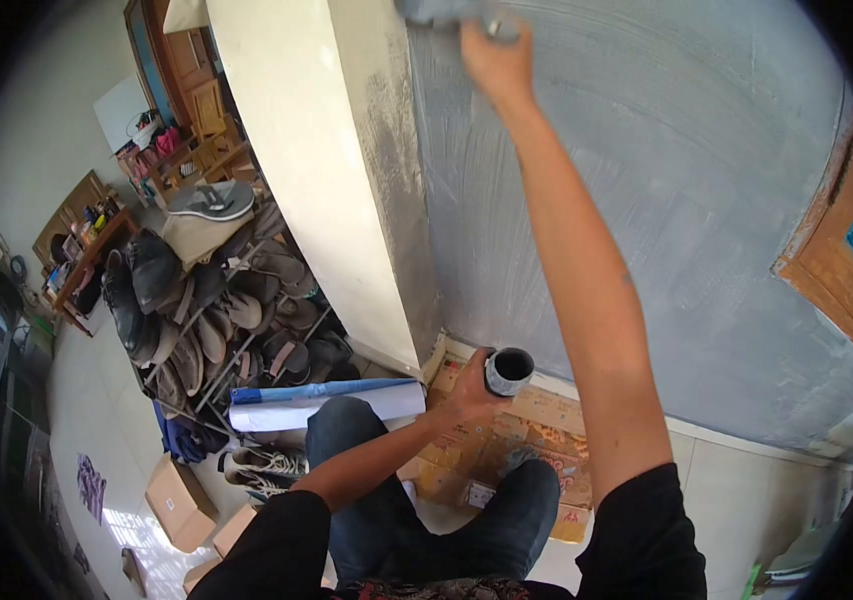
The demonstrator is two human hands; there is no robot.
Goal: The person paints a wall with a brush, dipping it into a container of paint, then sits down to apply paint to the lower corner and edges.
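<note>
Cup (509, 370), smeared with grey on the outside, held low in the left hand (468, 388) above the cardboard (546, 440) that is spread on the floor at the foot of the wall (666, 200). The left hand is closed round the cup's side, fingers wrapped about the body, with the open mouth turned upward; what is inside is too dark to be made out. The right hand (496, 62) is raised to the top of the view and closed on a grey tool (446, 10) set against the streaked grey wall. The tool is cut by the frame edge, so its kind cannot be told. The cup is judged small, stiff and light, though any liquid inside would shift if it were tilted, and the smeared outside is likely slippery. A hold round the middle of the body, mouth kept level, is judged soundest. A shoe rack (216, 320) and a paper roll (326, 405) are seen to the left, beside a white pillar (296, 150).
</note>
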